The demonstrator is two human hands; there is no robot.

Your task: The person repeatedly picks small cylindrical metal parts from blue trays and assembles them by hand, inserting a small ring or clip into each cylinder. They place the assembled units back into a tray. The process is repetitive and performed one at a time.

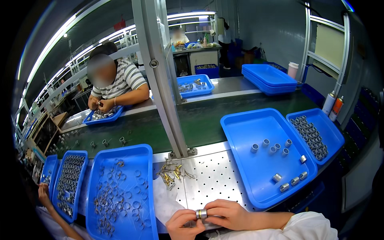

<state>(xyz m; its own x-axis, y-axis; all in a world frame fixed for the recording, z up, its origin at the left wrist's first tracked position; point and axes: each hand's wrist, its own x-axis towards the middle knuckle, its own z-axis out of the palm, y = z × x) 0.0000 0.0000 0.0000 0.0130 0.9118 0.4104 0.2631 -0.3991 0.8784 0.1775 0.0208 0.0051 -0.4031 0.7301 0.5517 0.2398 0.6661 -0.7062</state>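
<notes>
A short silvery metal sleeve [204, 214] with a yellowish band round it is held between my two hands, near the front edge of the perforated metal bench [216, 176]. The fingers of my left hand [184, 225] close on its left end. From the right, my right hand [228, 214] pinches the other end. White cloth or paper [165, 202] lies beside my left hand. Beyond it, a small heap of brass-coloured and wire-like metal parts [174, 173] rests on the bench.
To my right, a large blue tray [236, 132] holds several sleeves, with a fuller tray [334, 138] past it. At left, a blue tray [146, 160] contains wire rings. A metal post [160, 80] rises before the green conveyor [204, 132]. Another person's hand [44, 195] is far left.
</notes>
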